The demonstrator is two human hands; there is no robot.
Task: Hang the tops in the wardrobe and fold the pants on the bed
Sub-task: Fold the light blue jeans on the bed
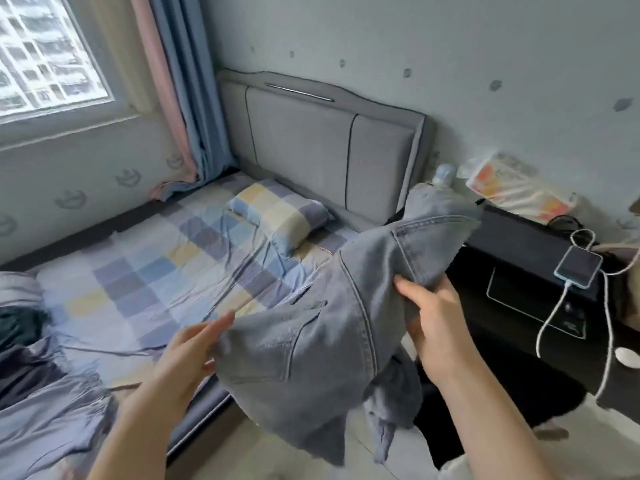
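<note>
Both of my hands are on the grey denim pants, which are held up in the air over the near edge of the bed, bunched and twisted, with a frayed hem hanging down toward the floor. My right hand is closed around a fold of the denim near a pocket seam, thumb on top and fingers wrapped underneath. My left hand is mostly open, fingers extended and pressed against the lower left side of the cloth; I cannot tell whether it pinches any fabric (the fingertips vanish behind the denim). The bed carries a checked sheet in blue, yellow and purple, with a matching pillow up by the grey padded headboard. A heap of grey-blue and dark clothing lies on the bed at the lower left. To the right stands a black nightstand, with a phone resting on it, plugged into a white cable.
</note>
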